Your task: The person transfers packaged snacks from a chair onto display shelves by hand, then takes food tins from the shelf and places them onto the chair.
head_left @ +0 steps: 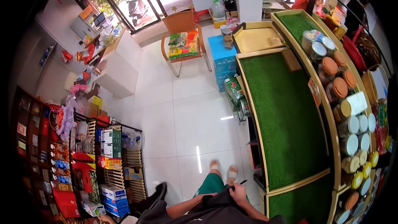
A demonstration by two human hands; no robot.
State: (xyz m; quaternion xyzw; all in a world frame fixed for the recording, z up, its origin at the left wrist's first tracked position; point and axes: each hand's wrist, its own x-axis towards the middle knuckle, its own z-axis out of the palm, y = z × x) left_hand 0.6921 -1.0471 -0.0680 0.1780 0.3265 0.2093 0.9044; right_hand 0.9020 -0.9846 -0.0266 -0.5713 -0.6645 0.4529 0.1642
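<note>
At the bottom centre, my right hand (238, 193) is closed on the front edge of a black shirt (219, 208). A thin dark piece (244, 181) sticks out just beyond its fingers; its kind is unclear. My left hand (210, 196) is at the other side of the same raised fabric and appears to grip it, with its fingertips partly hidden in the folds. Below the shirt show green shorts (210, 183) and two feet in light sandals (232, 173) on the tiles.
Right of me stands a wooden display stand lined with green turf (286, 120), with lidded jars (349, 145) along its far side. A chair (181, 29) holds colourful packets ahead. Shelves (112, 143) with boxes stand left. Another person's hand (105, 219) shows at lower left.
</note>
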